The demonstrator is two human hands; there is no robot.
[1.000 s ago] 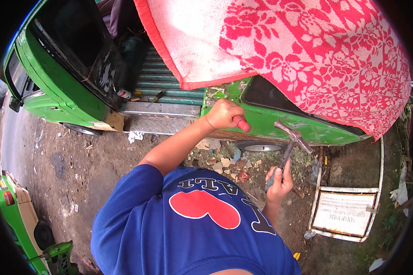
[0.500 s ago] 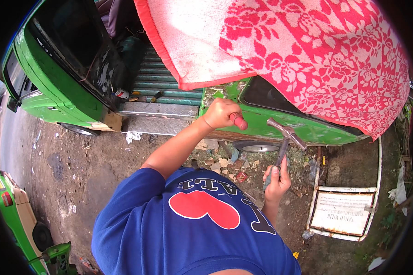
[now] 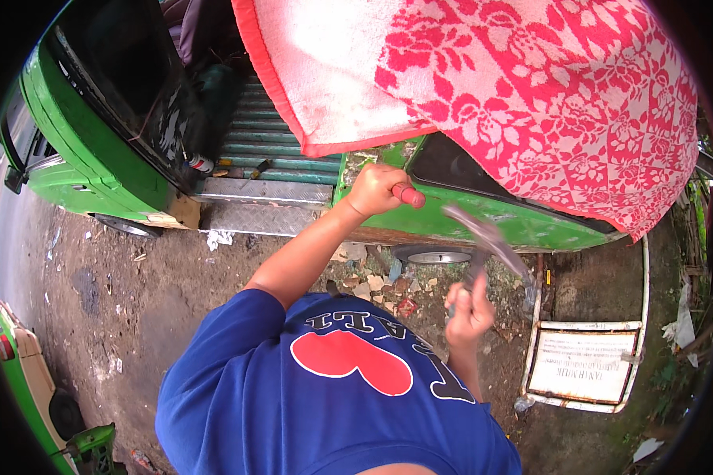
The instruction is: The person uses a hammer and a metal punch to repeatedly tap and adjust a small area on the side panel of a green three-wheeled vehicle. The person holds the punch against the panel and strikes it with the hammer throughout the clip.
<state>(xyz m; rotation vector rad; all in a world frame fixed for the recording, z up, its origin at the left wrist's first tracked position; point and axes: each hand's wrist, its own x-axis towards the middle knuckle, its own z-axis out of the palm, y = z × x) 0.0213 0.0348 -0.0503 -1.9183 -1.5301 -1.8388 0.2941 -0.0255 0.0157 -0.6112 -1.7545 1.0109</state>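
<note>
My left hand [image 3: 375, 190] is wrapped round a red-handled tool [image 3: 409, 195], its rounded handle end sticking out to the right; the hand hides the working end. It is up against the peeling patch on the green vehicle's side [image 3: 467, 207]. Lower and to the right, my right hand [image 3: 470, 313] grips a hammer [image 3: 489, 239] by its shaft. The hammer head is smeared by motion and apart from the red handle.
A pink floral towel [image 3: 562, 119] drapes over the vehicle's rear. A metal step plate [image 3: 265, 191] and ribbed green floor [image 3: 273, 138] lie at the open side, with small tools on the floor. A white-framed sign [image 3: 585, 362] stands right; rubble [image 3: 376, 283] litters the ground near a wheel.
The hammer has shifted slightly left and blurred, its head tilting as my right hand moves. My left hand keeps its grip on the red-handled tool. The whole view has slid a little left.
</note>
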